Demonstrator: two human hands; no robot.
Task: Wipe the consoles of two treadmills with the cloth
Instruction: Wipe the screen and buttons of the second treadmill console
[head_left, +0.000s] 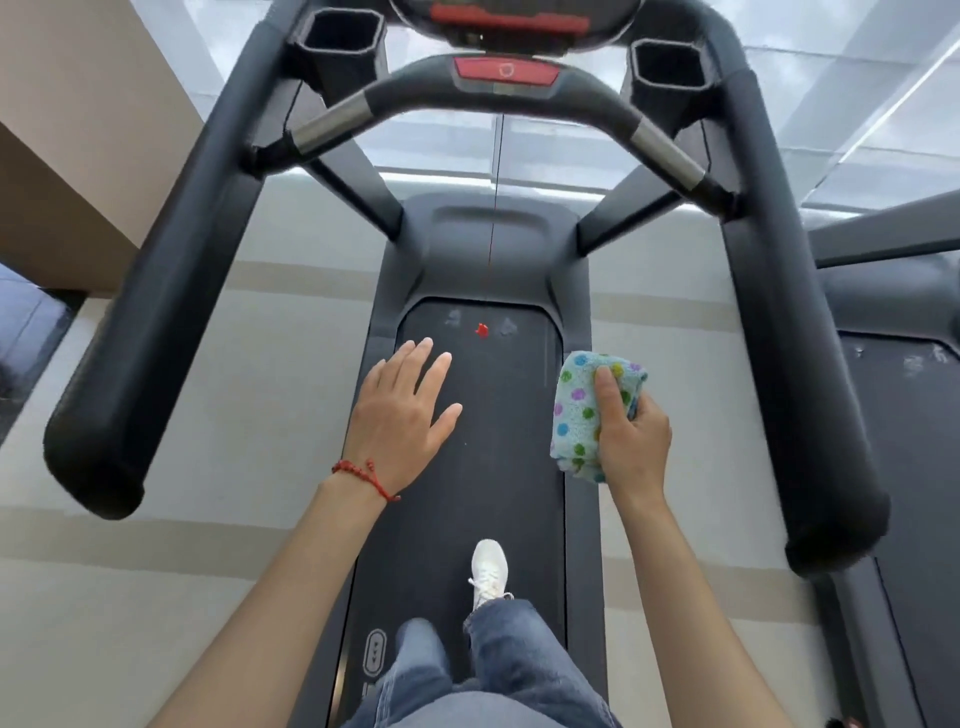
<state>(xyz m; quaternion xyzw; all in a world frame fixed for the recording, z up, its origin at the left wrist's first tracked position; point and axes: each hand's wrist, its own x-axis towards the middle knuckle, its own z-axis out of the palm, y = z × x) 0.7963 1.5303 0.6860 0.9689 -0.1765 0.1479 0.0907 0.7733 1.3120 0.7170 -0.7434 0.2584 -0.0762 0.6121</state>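
The right hand (631, 441) gripped the cloth (589, 410), thumb pressed across its dotted face, fingers curled behind it. The folded cloth stuck out up and to the left of the grip, held in the air above the right edge of the belt (478, 415). The left hand (400, 415) was spread flat, fingers straight, holding nothing, a red bracelet (363, 475) on the wrist. One cloth, two hands. Two treadmills showed: the near one underfoot, its console (506, 21) high at the top edge, well apart from the cloth, and a second treadmill (904, 364) at the right. One white shoe (488, 571) stood on the belt.
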